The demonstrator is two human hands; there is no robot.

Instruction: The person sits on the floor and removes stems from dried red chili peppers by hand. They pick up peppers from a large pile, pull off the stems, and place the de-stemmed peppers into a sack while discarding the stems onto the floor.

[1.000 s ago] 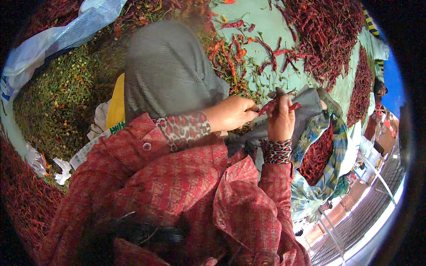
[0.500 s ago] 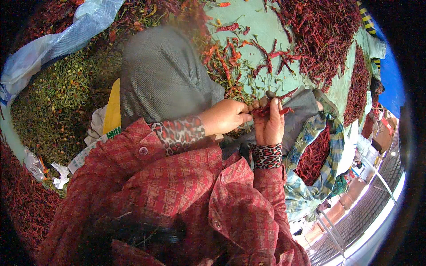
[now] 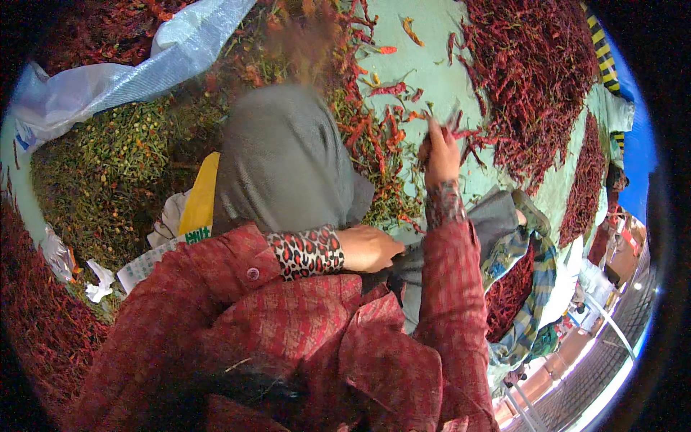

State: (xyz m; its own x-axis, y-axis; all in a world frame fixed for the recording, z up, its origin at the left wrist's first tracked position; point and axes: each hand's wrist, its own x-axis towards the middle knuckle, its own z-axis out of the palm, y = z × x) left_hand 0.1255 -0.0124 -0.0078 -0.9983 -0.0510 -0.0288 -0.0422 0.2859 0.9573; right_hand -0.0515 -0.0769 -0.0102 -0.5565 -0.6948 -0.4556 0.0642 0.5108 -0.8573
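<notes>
My right hand (image 3: 442, 160) reaches out over the pale green sheet (image 3: 425, 65), beside loose dried red chilies (image 3: 471, 137). Its fingertips are smeared by motion, so what they hold, if anything, does not show. Close to my lap, my left hand (image 3: 368, 248) is closed with its fingers curled down. Whatever lies inside that hand is hidden. Between the two hands and beyond my knee (image 3: 281, 158), in grey cloth, is a strip of chilies mixed with green stems (image 3: 374, 144).
A large heap of dark red chilies (image 3: 529, 79) lies at the far right. On the left spreads a pile of green stems and seeds (image 3: 108, 158), with a translucent plastic sheet (image 3: 129, 83) across it. A checked cloth bag (image 3: 551, 288) of chilies stands at my right.
My right hand has left my left hand and moved away from me to the scattered chilies. The red chilies it held are no longer clearly visible. My left hand has dropped nearer my lap.
</notes>
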